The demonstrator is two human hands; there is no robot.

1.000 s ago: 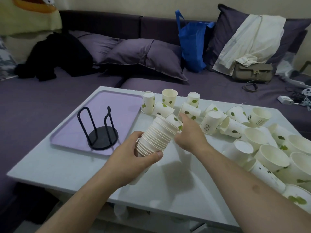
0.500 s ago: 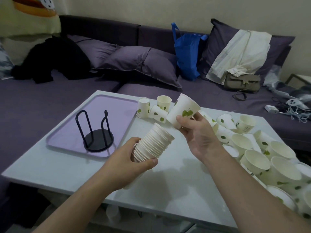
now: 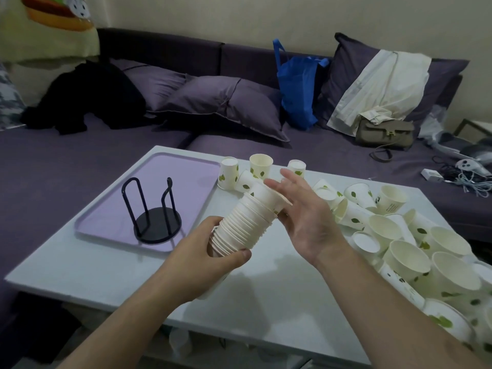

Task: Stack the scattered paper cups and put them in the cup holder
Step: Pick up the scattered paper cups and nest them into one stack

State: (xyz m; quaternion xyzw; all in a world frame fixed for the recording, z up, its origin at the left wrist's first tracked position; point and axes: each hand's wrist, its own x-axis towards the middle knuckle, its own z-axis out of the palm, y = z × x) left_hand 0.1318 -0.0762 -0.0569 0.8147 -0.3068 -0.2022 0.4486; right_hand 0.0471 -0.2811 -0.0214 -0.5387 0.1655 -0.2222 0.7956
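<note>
We grip the stack (image 3: 243,222) in our left hand (image 3: 197,265), its axis tilted up-right toward our open right hand (image 3: 300,209) pressing its top; the holder (image 3: 154,211) stands left.

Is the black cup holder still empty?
Empty. The black cup holder stands on the purple tray with only bare wire loops; the stack of cups is in the left hand.
</note>
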